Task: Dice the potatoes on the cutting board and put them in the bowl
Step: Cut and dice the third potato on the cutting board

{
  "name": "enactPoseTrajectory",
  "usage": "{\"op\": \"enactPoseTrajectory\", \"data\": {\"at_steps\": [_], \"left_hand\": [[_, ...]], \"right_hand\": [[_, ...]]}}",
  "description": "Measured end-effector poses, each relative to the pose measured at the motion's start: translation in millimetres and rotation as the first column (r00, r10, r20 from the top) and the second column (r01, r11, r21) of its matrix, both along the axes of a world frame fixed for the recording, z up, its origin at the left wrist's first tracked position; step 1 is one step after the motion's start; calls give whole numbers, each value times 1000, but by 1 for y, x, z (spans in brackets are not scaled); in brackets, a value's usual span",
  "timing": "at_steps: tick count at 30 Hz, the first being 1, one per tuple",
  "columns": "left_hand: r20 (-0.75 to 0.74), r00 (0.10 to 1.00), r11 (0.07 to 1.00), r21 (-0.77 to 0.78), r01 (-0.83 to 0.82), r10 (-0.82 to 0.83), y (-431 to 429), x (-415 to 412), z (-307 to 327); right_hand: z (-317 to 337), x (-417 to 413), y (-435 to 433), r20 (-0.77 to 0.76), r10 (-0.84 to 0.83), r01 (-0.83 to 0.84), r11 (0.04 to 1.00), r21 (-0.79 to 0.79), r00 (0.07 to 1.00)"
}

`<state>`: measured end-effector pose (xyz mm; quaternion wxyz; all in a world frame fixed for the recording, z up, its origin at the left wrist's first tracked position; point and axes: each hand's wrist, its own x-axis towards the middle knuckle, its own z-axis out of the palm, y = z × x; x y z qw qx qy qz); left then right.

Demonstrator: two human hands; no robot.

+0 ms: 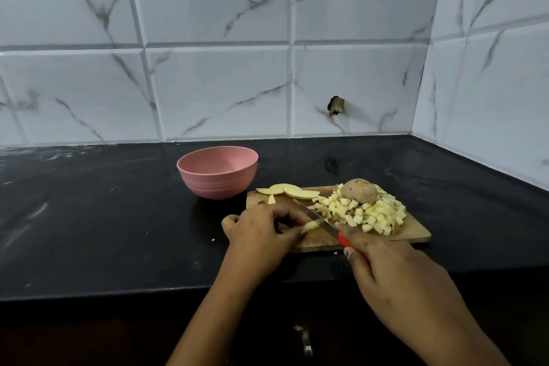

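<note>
Potato dice [364,212] lie heaped on the right half of the wooden cutting board [322,240], around an unpeeled potato [359,191]. Pale slices [297,192] rest at its far left edge. At the board's near left, the left hand [264,232] pinches a potato strip [311,226], and the right hand [386,264] grips a red-handled knife [315,216] whose blade meets the strip. Behind the board's left corner a pink bowl [218,178] stands on the black countertop [104,217], backed by white marbled tiles [208,68].

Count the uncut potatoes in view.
1. The skin-on potato sits at the far edge of the cutting board, against the diced pile. Its underside is hidden, so it may be a half; the pile could hide others.
</note>
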<state>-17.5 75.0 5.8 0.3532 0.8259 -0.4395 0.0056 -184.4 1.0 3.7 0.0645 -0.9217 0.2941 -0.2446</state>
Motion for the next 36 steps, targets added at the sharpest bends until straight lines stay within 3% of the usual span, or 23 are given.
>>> {"op": "enactPoseTrajectory", "data": {"at_steps": [8,15,21,27,36], "left_hand": [[7,1000,1000,-19,-9,10,-2,2,-2],[-1,1000,1000,-30,6,-6,-1,3,-2],[17,1000,999,-49,2,-1,-3,5,-5],[-15,1000,991,-131,-15,13,0,4,-5],[-83,997,981,-192,-10,-6,1,6,-8]], "right_hand": [[-3,15,1,-124,-46,37,997,-72,991],[0,8,5,-45,-26,24,998,-51,999],[-1,16,13,-158,-56,49,998,-49,986],[2,22,2,-105,-72,61,992,-107,992],[0,22,19,-131,-39,39,999,-7,991]]}}
